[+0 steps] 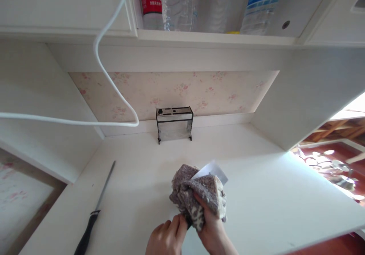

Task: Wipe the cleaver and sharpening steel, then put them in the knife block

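Note:
My left hand (169, 235) is closed around a black handle near the bottom middle of the view. In line with it, a broad pale blade of a knife (211, 171) sticks out past a folded grey-brown cloth (186, 182). My right hand (210, 224) grips the cloth, its thumb on top, with the cloth wrapped about the blade. Most of the blade and the fingers under the cloth are hidden. On the white counter to the left lies a honing steel (105, 188) with a black handle.
A clear holder with a black-edged, slotted top (175, 113) stands by the back wall. A white cable (110, 80) hangs in front at upper left. Overhead, a shelf (216, 38) holds several water bottles (179, 3). Side panels flank the counter (256, 194).

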Action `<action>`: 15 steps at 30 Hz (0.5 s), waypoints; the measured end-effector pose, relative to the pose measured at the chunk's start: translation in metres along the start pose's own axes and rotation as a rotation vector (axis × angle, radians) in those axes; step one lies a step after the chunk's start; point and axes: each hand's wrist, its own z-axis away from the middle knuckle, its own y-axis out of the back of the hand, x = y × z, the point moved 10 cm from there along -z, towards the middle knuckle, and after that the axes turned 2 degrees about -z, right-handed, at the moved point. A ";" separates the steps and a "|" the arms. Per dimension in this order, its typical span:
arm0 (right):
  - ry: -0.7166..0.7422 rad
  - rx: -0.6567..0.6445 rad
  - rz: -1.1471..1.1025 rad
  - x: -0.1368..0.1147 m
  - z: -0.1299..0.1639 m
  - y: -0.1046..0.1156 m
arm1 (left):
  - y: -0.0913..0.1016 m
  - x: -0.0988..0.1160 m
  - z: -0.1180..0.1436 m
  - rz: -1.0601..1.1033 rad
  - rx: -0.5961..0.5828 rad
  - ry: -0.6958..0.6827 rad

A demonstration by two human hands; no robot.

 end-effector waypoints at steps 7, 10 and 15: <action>-0.022 0.118 -0.029 -0.057 -0.031 0.021 | 0.005 -0.014 0.017 -0.003 -0.010 0.015; 0.083 0.125 -0.051 -0.097 -0.042 0.027 | 0.011 -0.025 0.026 0.056 0.031 0.017; 0.368 0.182 -0.078 -0.180 -0.049 0.057 | 0.011 -0.064 0.048 0.404 0.096 0.279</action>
